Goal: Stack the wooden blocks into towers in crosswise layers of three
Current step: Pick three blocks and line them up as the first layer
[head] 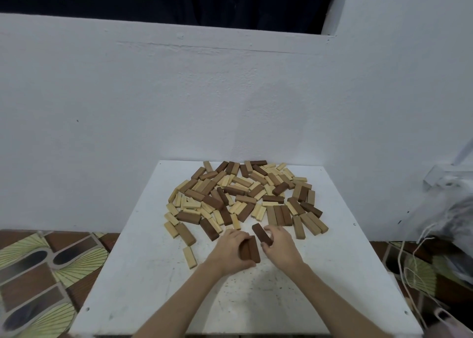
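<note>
A wide heap of wooden blocks [243, 191], pale, mid-brown and dark brown, lies flat over the far half of the white table [158, 281]. In front of the heap, two dark brown blocks [252, 249] lie side by side on the table, lengthwise away from me. My left hand [231, 250] rests over them from the left, fingers curled around their far ends. My right hand [279, 245] holds a third dark brown block [261, 234] just right of the pair, tilted and slightly raised.
A single pale block [190, 257] lies apart on the left of the table. A white wall stands right behind the table. A plastic bag with white cords [445, 225] sits at the right. Patterned tile floor [38, 273] shows at both sides.
</note>
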A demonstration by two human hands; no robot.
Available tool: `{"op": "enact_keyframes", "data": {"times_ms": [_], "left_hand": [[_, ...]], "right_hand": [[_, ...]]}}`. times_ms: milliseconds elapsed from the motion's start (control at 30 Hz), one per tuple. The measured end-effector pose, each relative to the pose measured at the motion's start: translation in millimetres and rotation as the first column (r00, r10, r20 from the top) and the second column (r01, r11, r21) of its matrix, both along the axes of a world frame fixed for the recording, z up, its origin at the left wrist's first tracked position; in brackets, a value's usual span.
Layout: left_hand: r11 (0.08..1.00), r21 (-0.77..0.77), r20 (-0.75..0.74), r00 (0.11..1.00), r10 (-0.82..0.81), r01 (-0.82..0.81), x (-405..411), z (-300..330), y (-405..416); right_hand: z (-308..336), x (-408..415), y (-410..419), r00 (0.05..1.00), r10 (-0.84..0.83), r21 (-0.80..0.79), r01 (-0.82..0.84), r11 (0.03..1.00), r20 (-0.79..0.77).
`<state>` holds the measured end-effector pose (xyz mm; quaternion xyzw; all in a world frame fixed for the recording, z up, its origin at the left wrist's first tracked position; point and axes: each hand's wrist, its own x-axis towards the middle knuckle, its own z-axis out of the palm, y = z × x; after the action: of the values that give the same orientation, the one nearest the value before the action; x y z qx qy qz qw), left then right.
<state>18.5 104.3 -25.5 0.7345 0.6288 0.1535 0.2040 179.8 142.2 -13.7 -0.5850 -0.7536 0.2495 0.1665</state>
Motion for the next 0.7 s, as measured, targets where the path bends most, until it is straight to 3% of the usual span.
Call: {"op": "enact_keyframes", "data": {"times_ms": [133,400,700], "left_hand": [[1.0,-0.007,0.037,0.999,-0.005,0.005,-1.8,-0.6,-5.8],[0.997,-0.073,0.071,0.997,-0.018,0.024,-16.6,2.4,-23.5],[0.99,-0.121,-0.245,0.969,0.037,-0.069,-62.8,19.1,-43.7]], "right_hand": [[3.0,4.0,-8.3,1.0,-0.013,-0.153,0.011,0.988,-0.013],[16.6,2.8,-26.6,0.988,0.151,-0.363,-0.15,0.92,-0.025],[26.3,-9.2,-24.0,0.926,0.368,-0.378,-0.31,0.872,0.089]]}}
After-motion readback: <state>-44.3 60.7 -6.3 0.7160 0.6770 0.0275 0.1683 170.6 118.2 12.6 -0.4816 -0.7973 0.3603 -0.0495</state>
